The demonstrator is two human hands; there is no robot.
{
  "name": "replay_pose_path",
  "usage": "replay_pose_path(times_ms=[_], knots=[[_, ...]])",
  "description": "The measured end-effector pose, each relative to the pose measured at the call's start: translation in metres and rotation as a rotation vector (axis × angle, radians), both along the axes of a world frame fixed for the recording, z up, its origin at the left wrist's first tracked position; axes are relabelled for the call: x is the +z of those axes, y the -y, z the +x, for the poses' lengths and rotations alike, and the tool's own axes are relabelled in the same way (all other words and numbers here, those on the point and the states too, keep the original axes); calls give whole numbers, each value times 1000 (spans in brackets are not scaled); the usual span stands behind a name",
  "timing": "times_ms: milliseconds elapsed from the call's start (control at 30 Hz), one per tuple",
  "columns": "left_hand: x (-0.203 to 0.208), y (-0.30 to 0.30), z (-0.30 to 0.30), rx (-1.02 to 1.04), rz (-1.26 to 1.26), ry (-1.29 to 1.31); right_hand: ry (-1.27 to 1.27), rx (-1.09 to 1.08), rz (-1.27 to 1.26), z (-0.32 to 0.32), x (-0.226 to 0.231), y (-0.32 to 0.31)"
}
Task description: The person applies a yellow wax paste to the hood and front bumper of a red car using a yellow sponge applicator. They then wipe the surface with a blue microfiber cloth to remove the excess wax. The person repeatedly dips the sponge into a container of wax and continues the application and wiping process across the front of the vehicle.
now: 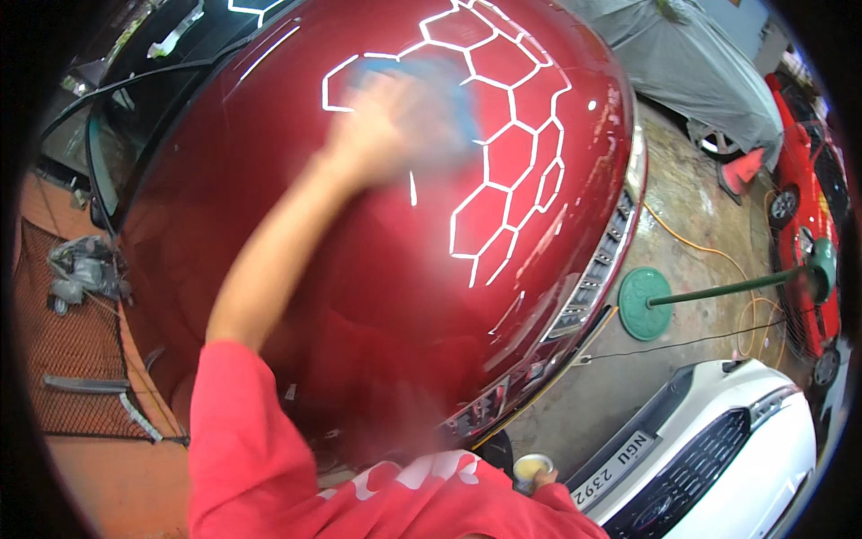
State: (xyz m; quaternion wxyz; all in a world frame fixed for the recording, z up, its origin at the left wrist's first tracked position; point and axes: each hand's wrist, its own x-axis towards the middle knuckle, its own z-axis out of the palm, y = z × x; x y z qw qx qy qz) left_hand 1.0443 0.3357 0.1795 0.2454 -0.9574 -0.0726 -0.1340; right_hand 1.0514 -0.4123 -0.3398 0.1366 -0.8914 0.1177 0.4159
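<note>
We see a damp-looking concrete floor (673, 189) on the right, with a green stand (636, 310) on it. Farther off we have a car under a grey cover (691, 72), and a red car (813, 216) at far right. A white car (763, 467) sits near right; on our left, black netting (72, 359) spreads over an orange surface (117, 485).

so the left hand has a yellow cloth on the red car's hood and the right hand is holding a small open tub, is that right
Not quite: the cloth is blue, not yellow, as the head view shows. The rest stands: the left hand has it on the red car's hood, and the right hand holds a small open tub.
</note>
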Motion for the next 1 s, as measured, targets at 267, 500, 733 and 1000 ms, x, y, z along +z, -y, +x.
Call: replay_pose_path(times_ms=[267, 500, 733, 1000], knots=[[1, -233, -12, 981, -105, 151, -195, -128, -112, -55, 15, 96], [-90, 71, 102, 22, -207, 254, -79, -151, -65, -7, -17, 57], [-95, 269, -121, 78, -624, -10, -143, 92, 461, 102, -81, 51], [-38, 145, -432, 1333, -50, 508, 17, 334, 365, 76, 62, 5]])
